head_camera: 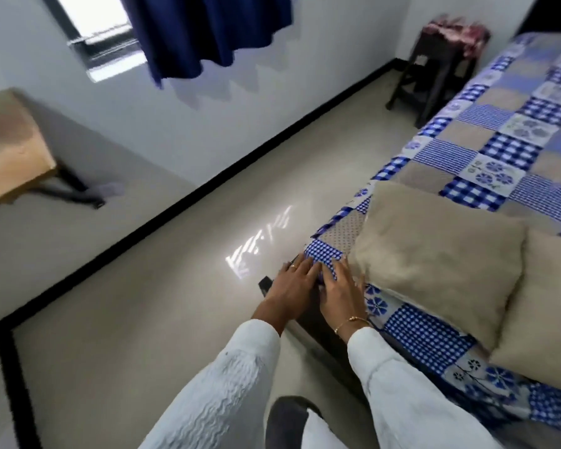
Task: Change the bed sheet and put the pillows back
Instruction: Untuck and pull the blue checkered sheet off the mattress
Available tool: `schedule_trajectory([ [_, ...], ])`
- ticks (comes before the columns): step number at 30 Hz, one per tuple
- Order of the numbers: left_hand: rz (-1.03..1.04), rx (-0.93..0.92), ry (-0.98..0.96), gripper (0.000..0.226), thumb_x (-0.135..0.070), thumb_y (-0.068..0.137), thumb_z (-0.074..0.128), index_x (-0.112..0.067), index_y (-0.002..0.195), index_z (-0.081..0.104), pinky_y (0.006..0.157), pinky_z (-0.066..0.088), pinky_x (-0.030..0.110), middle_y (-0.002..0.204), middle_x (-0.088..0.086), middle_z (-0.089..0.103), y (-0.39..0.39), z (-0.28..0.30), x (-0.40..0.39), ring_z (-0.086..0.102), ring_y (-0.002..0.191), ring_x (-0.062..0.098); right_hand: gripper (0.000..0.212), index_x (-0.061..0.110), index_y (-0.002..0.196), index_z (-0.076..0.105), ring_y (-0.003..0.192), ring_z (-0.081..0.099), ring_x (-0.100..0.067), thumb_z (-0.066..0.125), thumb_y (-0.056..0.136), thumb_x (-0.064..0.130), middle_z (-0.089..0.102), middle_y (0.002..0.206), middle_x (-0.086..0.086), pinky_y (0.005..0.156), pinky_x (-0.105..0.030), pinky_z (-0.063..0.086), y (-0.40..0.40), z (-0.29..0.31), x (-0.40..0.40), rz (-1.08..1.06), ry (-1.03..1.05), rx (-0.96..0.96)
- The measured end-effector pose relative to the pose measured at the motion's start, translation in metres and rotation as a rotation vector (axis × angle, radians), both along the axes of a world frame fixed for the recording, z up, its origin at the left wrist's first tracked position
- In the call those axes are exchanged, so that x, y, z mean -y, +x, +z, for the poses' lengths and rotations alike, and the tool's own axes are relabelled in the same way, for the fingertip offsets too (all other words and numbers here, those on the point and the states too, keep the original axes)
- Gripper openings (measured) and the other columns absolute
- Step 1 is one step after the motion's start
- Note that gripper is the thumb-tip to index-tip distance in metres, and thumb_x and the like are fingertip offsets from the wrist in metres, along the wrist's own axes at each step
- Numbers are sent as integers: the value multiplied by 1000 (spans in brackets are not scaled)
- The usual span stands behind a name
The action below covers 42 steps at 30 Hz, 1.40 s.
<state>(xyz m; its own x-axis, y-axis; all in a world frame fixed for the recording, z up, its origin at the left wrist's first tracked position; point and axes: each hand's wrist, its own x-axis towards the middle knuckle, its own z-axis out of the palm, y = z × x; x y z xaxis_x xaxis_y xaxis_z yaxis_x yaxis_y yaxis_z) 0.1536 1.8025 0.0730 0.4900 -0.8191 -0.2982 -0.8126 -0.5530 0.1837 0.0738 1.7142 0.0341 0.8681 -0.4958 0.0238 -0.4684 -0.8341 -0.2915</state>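
A blue, white and beige patchwork bed sheet [486, 147] covers the bed on the right. Two beige pillows lie at the near end: one pillow [434, 254] close to the corner, a second pillow [544, 319] at the right edge. My left hand [293, 280] and my right hand [339, 290] press side by side with straight fingers on the sheet's corner over the dark bed frame [314, 322]. The fingertips lie on the checked cloth.
A glossy beige floor [162, 303] with a black skirting stretches left of the bed. A dark stool [434, 66] with a reddish cloth stands at the far wall. A wooden table [10, 147] is at left, under a window with a blue curtain [208, 30].
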Motion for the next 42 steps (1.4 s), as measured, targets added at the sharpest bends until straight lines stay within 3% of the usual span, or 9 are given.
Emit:
schedule_trajectory([
  [5,-398,176,180,63,-30,97,42,-17,150,11,116,8,42,158,6,7,105,0,66,2,145,24,66,6,130,52,129,42,-37,74,67,4,49,134,-19,102,-54,35,79,-25,39,-207,122,68],
  [8,-681,405,128,70,-33,62,79,-19,128,57,97,46,37,134,6,54,178,-9,112,48,128,21,51,13,137,44,133,38,-32,53,87,9,42,143,-13,111,-43,30,134,-45,73,-405,202,171],
  [14,-1174,489,185,62,-14,90,51,-14,147,25,114,21,48,155,10,20,269,-2,213,16,144,26,63,11,121,50,97,66,-38,70,60,13,66,108,-23,72,-53,55,210,-46,123,-608,295,-50],
  [17,-1364,524,156,58,-22,61,67,-19,118,65,88,53,39,125,4,62,292,-5,265,58,117,22,82,10,121,52,100,63,-43,84,46,7,64,112,-25,72,-57,53,227,-50,143,-789,275,-15],
  [22,-1680,350,45,60,-18,67,64,-9,126,58,96,47,34,131,5,57,267,-31,326,53,122,21,61,-2,128,51,125,45,-44,67,71,13,48,135,-22,96,-54,42,236,-42,160,-1158,309,26],
  [25,-1868,251,-1,60,-18,75,66,-6,132,51,104,39,34,137,7,51,250,-40,342,45,130,22,76,2,101,69,95,67,-37,87,28,12,68,104,-20,67,-45,57,249,-74,156,-1426,352,6],
  [29,-2144,87,55,58,-16,50,79,-11,108,69,82,55,29,112,6,68,257,-70,350,64,105,21,82,9,114,52,92,67,-38,84,39,2,66,103,-22,67,-42,57,291,-105,138,-1806,435,253],
  [34,-2387,254,331,61,-8,97,38,-17,150,8,116,10,39,158,4,7,269,-105,344,5,145,22,54,-4,125,52,117,50,-44,62,72,-2,50,128,-29,92,-48,46,335,-119,120,-2283,470,504],
  [42,-3001,544,131,55,-16,99,34,-12,149,11,115,6,41,158,9,4,226,-138,290,-1,145,26,66,-6,134,39,133,35,-33,40,75,21,36,142,-24,108,-27,24,378,-155,78,-2741,412,1033],
])
